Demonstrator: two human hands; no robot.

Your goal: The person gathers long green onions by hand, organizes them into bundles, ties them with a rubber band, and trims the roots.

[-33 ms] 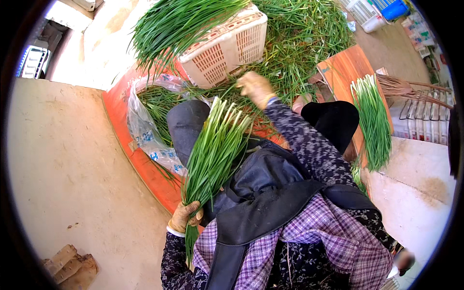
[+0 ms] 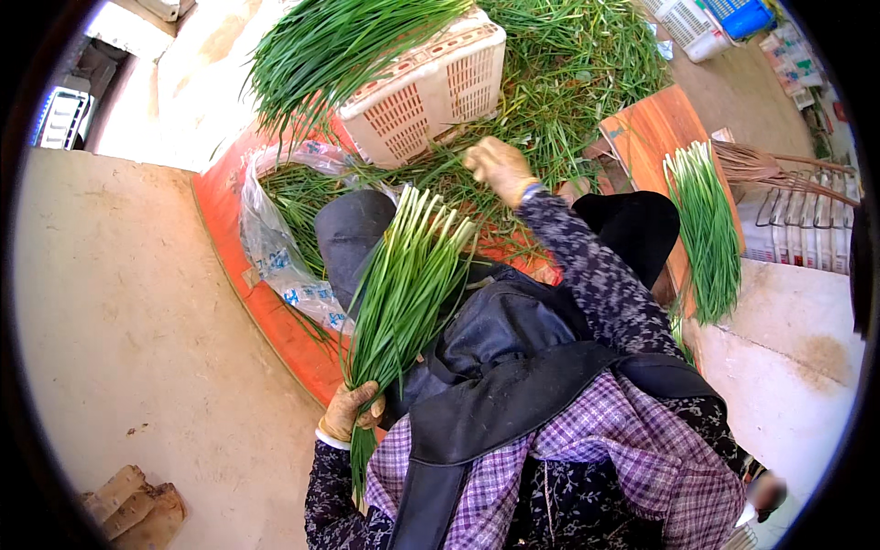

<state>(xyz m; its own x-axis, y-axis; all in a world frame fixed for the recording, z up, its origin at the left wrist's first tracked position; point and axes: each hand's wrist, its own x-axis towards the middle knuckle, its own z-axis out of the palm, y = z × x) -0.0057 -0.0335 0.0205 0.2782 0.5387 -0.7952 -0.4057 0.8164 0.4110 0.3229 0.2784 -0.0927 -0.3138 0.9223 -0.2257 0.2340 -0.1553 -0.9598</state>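
the left hand (image 2: 349, 409) clasps the greens (image 2: 399, 307) by their leafy end, apparently mid-cleaning; the right hand (image 2: 500, 170), curled, contents unclear, would need to reach the pale stems (image 2: 425, 214).

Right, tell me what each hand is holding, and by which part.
The left hand grips a bunch of greens near its leafy end, well away from the pale ends. The right hand is curled; whether it holds anything cannot be told.

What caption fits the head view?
Left grip holding a bunch of long green stalks, right grip near a white slatted crate and scattered greens.
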